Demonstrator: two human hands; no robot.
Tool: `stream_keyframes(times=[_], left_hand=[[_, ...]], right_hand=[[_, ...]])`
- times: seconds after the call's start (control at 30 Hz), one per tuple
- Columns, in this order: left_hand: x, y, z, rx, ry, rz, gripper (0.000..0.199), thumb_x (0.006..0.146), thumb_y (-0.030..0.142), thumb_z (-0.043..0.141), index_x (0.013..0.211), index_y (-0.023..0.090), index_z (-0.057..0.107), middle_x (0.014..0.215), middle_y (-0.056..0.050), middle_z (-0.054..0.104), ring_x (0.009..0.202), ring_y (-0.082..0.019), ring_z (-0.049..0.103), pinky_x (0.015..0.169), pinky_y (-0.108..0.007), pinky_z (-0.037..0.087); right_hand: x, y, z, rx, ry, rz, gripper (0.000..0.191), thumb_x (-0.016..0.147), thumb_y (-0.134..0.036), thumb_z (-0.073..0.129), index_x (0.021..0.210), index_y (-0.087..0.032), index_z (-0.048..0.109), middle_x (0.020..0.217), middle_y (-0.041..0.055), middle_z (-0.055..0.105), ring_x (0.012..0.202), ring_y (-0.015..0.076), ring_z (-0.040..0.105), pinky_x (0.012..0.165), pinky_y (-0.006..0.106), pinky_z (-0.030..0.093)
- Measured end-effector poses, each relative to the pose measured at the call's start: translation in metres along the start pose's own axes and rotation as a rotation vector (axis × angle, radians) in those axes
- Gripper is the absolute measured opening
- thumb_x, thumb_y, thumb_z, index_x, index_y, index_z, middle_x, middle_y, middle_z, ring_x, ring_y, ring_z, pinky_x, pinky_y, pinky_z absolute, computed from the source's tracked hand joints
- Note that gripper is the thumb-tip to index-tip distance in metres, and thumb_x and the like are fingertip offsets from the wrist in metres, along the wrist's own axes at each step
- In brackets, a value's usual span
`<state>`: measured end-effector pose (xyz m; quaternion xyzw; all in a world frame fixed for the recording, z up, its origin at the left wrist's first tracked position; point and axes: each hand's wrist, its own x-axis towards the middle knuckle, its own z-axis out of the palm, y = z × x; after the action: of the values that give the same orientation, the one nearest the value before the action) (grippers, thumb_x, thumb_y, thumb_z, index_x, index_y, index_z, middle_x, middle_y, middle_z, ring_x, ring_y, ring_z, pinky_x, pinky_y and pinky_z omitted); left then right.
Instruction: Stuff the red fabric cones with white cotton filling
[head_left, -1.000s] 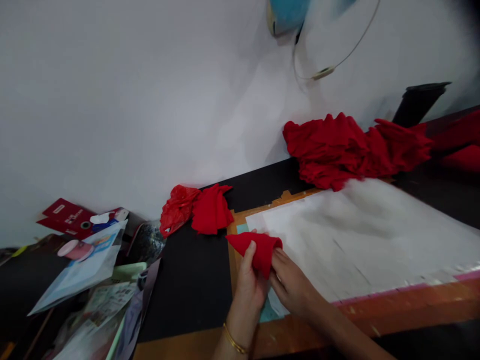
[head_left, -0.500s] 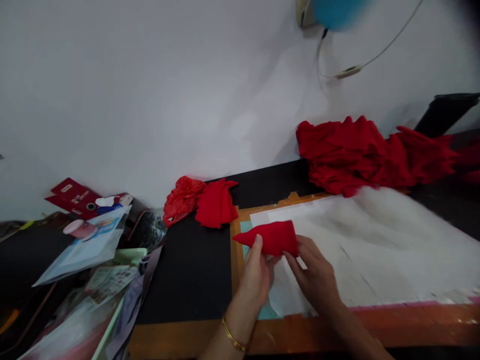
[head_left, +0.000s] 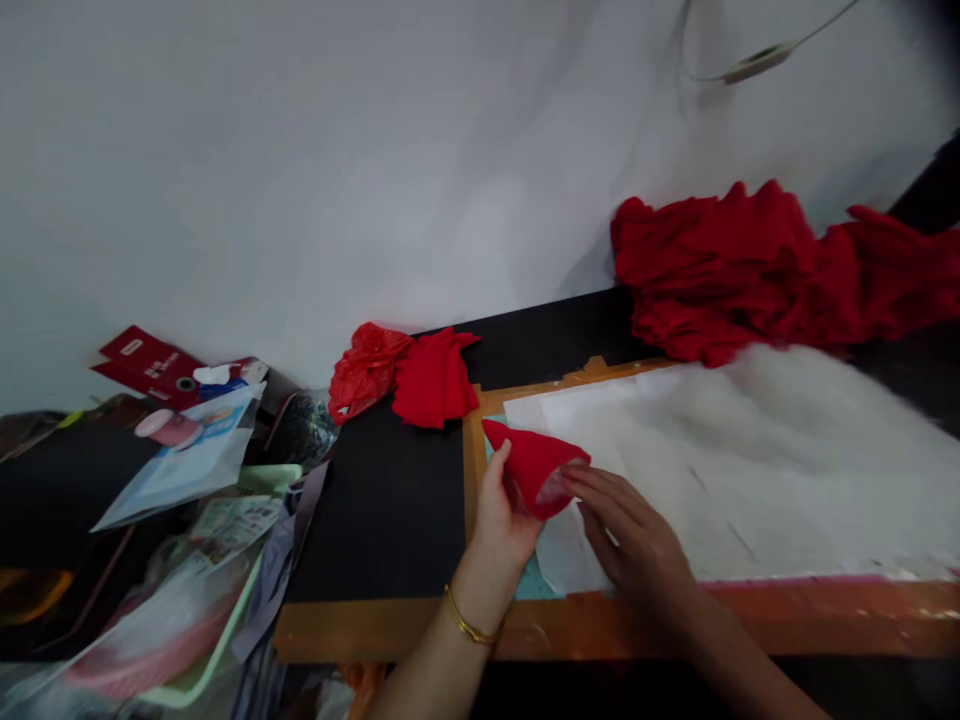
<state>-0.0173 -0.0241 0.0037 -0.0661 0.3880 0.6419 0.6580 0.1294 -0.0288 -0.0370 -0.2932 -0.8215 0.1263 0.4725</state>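
A small red cloth cone [head_left: 525, 462] is in my left hand [head_left: 501, 510], its tip pointing up and left. My left thumb lies on top and the fingers curl beneath it. White padding or lining [head_left: 553, 487] shows inside the cone's wide opening, which faces right. My right hand [head_left: 637, 535] is at that opening with its fingers stretched out, the tips touching the rim or the white inside. Whether they pinch anything is hidden. Under both hands lies a white sheet [head_left: 667, 510].
A fluffy white heap [head_left: 810, 430] lies on the sheet, below a large pile of red cloth [head_left: 720, 270]. Left of the hands are red cloth pieces [head_left: 433, 380] and a red plastic bag [head_left: 369, 368]. A green basket [head_left: 202, 660] of packets stands at the table's left edge.
The cone has turned so its opening shows the white inside. My right fingers have shifted from the rim's lower edge to the opening. The camera view has tilted down and shifted left.
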Motion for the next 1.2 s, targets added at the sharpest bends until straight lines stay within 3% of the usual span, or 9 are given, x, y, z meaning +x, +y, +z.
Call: stream_keyframes(times=[0.13,0.2,0.33,0.5,0.6,0.67,0.9,1.07,1.2], left_hand=[[0.000,-0.011,-0.004,0.010,0.057,-0.067,0.029,0.086,0.031,0.058,0.102,0.008,0.066,0.090,-0.012,0.072,0.079,-0.018,0.068,0.078,-0.027,0.055],[0.001,-0.010,-0.006,0.012,0.043,-0.068,0.034,0.086,0.034,0.057,0.103,0.007,0.066,0.093,-0.014,0.072,0.084,-0.021,0.069,0.079,-0.030,0.055],[0.000,-0.001,-0.006,0.004,0.013,0.047,0.033,0.084,0.033,0.060,0.107,0.010,0.066,0.101,-0.013,0.072,0.091,-0.024,0.068,0.080,-0.033,0.055],[-0.008,-0.011,-0.004,0.117,0.025,0.090,0.033,0.079,0.032,0.068,0.104,0.010,0.067,0.100,-0.013,0.072,0.087,-0.022,0.069,0.079,-0.031,0.054],[-0.015,-0.021,-0.006,0.161,-0.037,0.206,0.036,0.074,0.025,0.075,0.107,0.013,0.066,0.102,-0.010,0.073,0.089,-0.019,0.068,0.083,-0.029,0.053],[-0.018,-0.024,-0.008,0.174,-0.072,0.272,0.042,0.071,0.022,0.078,0.110,0.015,0.065,0.104,-0.009,0.073,0.093,-0.019,0.067,0.085,-0.029,0.052],[-0.017,-0.022,-0.009,0.162,-0.097,0.277,0.041,0.074,0.032,0.077,0.109,0.013,0.065,0.105,-0.012,0.072,0.094,-0.022,0.067,0.089,-0.033,0.050],[-0.017,-0.035,-0.010,0.250,-0.148,0.313,0.040,0.071,0.030,0.080,0.106,0.018,0.066,0.103,-0.008,0.073,0.093,-0.020,0.067,0.090,-0.032,0.050],[-0.018,-0.040,-0.006,0.316,-0.185,0.326,0.042,0.070,0.030,0.080,0.107,0.017,0.065,0.105,-0.011,0.072,0.095,-0.023,0.067,0.090,-0.035,0.050]], right_hand=[[0.013,-0.003,0.009,0.061,-0.056,-0.029,0.044,0.093,-0.008,0.043,0.135,-0.019,0.050,0.127,0.0121,0.063,0.120,0.0229,0.059,0.100,0.043,0.052],[0.019,-0.007,0.002,0.142,-0.088,0.041,0.041,0.094,-0.010,0.042,0.132,-0.021,0.050,0.129,0.0104,0.063,0.119,0.0213,0.059,0.099,0.041,0.053],[0.020,-0.011,-0.023,0.142,0.026,0.214,0.033,0.094,-0.011,0.044,0.121,-0.025,0.058,0.119,0.0079,0.066,0.111,0.0218,0.062,0.092,0.038,0.055],[0.016,-0.011,-0.021,0.093,0.012,0.040,0.041,0.092,-0.004,0.043,0.125,-0.024,0.057,0.114,0.0087,0.067,0.107,0.0229,0.062,0.088,0.040,0.056],[0.020,-0.007,-0.010,0.083,0.008,-0.031,0.040,0.091,-0.004,0.044,0.124,-0.021,0.058,0.108,0.0106,0.066,0.105,0.0246,0.061,0.087,0.042,0.057],[0.019,-0.006,-0.007,0.078,-0.003,-0.028,0.039,0.092,-0.005,0.045,0.125,-0.021,0.057,0.109,0.0116,0.065,0.105,0.0253,0.061,0.086,0.043,0.057],[-0.005,-0.010,-0.015,-0.006,0.099,0.028,0.049,0.091,-0.003,0.046,0.134,-0.024,0.052,0.121,0.0121,0.061,0.111,0.0255,0.060,0.089,0.041,0.057],[-0.005,0.003,-0.010,0.011,0.011,-0.083,0.048,0.090,-0.007,0.046,0.136,-0.022,0.048,0.115,0.0121,0.067,0.107,0.0272,0.064,0.086,0.042,0.059],[-0.007,0.012,-0.003,-0.007,0.002,-0.054,0.046,0.090,-0.012,0.045,0.134,-0.021,0.049,0.116,0.0128,0.068,0.106,0.0286,0.066,0.083,0.043,0.060]])
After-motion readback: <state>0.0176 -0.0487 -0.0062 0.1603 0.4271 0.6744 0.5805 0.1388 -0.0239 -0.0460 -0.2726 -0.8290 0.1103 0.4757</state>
